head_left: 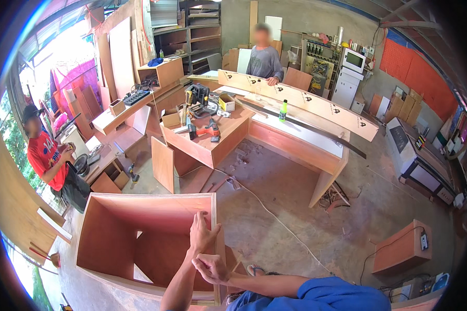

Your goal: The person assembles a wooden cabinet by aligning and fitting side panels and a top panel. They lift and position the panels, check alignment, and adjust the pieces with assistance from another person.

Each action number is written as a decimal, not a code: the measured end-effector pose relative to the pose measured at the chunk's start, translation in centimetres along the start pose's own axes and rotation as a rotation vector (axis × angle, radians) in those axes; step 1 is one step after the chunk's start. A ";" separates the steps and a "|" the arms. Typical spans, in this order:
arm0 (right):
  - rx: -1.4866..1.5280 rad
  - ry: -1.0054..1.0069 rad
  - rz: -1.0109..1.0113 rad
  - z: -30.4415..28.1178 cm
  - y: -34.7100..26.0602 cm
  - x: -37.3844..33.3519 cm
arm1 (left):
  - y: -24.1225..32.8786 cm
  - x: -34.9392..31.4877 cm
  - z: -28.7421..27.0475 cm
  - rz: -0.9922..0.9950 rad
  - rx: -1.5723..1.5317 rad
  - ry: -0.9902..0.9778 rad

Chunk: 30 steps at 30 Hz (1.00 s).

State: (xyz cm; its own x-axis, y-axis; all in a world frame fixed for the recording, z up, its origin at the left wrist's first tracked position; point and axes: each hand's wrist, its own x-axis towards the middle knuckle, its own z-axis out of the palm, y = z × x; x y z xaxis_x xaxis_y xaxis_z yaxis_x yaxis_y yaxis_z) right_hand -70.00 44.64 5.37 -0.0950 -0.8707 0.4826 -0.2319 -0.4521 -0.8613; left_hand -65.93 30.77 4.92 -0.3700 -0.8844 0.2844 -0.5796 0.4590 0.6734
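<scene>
Head view: near, an open plywood cabinet (145,236) sits on the floor. Left hand (201,234) lies flat and unclenched on its right wall; pushing there could rack it. Right hand (210,268), loosely curled and holding nothing, hovers beside.

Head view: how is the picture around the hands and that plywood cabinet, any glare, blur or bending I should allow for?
Head view: left hand on the plywood cabinet edge and right hand beside it are evenly lit and sharp; the daylight opening at upper left is blown out; straight edges such as the long board bow toward the rim; corners are black.
</scene>
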 end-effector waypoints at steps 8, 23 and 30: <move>0.089 -0.017 0.128 -0.1 -1.1 0.1 | 0.8 -0.1 -0.5 -0.083 -0.017 -0.029; 0.055 -0.100 0.178 -0.1 -1.2 0.2 | 0.7 -0.4 -2.4 0.224 0.192 -0.108; 0.044 -0.117 0.152 0.1 -1.3 0.4 | 0.8 -0.7 -3.2 0.270 0.211 -0.177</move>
State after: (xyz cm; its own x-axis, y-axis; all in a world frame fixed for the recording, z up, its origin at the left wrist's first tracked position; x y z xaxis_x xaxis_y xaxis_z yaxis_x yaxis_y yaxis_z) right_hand -69.62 44.88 6.65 -0.0123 -0.9449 0.3270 -0.1808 -0.3196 -0.9302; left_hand -63.77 31.44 7.43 -0.6387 -0.7094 0.2980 -0.5739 0.6972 0.4296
